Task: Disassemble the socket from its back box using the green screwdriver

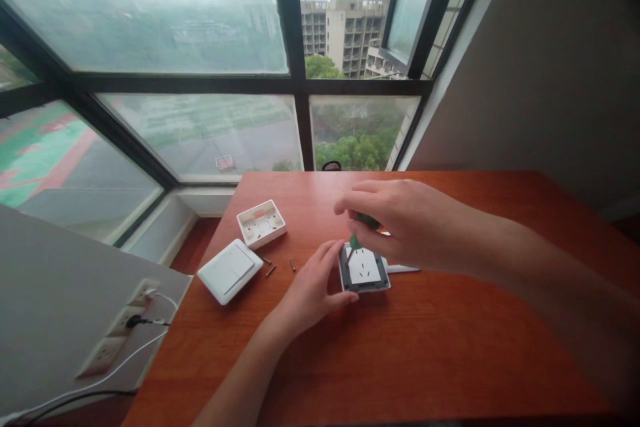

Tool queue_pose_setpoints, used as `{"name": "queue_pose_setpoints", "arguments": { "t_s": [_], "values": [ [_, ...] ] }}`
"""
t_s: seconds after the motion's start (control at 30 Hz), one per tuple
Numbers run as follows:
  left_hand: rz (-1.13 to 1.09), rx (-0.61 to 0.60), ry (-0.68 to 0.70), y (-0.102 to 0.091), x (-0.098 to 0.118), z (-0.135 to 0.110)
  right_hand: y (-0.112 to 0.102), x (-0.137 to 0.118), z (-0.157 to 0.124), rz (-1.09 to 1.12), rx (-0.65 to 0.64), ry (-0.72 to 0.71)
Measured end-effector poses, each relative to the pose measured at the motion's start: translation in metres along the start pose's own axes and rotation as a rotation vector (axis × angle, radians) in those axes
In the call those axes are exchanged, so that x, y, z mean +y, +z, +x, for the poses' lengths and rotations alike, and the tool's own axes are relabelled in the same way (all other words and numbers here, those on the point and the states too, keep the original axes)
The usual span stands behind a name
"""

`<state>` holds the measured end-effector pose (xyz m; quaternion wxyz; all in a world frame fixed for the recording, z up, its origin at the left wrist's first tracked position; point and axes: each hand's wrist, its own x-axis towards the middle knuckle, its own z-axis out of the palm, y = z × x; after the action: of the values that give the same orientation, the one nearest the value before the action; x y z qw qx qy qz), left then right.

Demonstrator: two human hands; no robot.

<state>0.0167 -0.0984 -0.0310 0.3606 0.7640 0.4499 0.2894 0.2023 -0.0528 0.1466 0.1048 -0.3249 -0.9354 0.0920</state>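
Observation:
A power socket with a white face and an exposed dark grey frame lies on the reddish-brown table. My left hand grips its left side, fingers at the far left corner and thumb at the near edge. Above it, my right hand is closed around a screwdriver with a green handle. The screwdriver's shaft slants down to the upper left part of the socket's frame; the exact contact of its tip is too small to tell. Beyond the socket, partly hidden by my right hand, lies a white flat piece.
Left of my left hand lie several screws, a white wall switch and an open white mounting box. The table meets windows at the back. Wall outlets with plugged-in cables are low at the left.

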Motion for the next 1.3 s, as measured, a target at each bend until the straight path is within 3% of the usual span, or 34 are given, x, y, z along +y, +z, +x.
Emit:
{"name": "queue_pose_setpoints", "arguments": {
  "t_s": [0.13,0.3,0.47,0.67,0.87,1.03,1.2,1.3],
  "values": [
    [0.004,0.001,0.005,-0.0002,0.0,-0.0004,-0.0027,-0.002,-0.0023,0.076,-0.028,-0.067],
    [0.008,0.0,-0.006,-0.0007,0.0017,0.0,-0.0013,-0.0029,-0.0012,-0.069,0.006,0.041],
    [-0.003,-0.009,0.012,-0.0024,0.0044,0.0004,-0.0031,-0.0028,-0.0036,0.058,-0.032,-0.075],
    [0.005,0.001,-0.008,-0.0018,0.0029,0.0003,0.0044,0.0022,0.0008,-0.04,0.048,0.045],
    [0.001,-0.013,0.004,-0.0028,0.0054,0.0008,-0.0008,0.0015,-0.0025,0.211,-0.047,-0.139],
    [0.005,0.002,-0.009,-0.0014,0.0036,-0.0002,0.0034,0.0013,0.002,0.048,0.045,0.013],
    [-0.006,-0.005,0.003,-0.0016,0.0029,0.0,-0.0003,0.0016,-0.0005,0.138,0.007,-0.092],
    [0.006,-0.007,0.0,-0.0016,0.0024,-0.0001,-0.0038,-0.0006,-0.0035,0.11,-0.01,-0.084]
  ]
}}
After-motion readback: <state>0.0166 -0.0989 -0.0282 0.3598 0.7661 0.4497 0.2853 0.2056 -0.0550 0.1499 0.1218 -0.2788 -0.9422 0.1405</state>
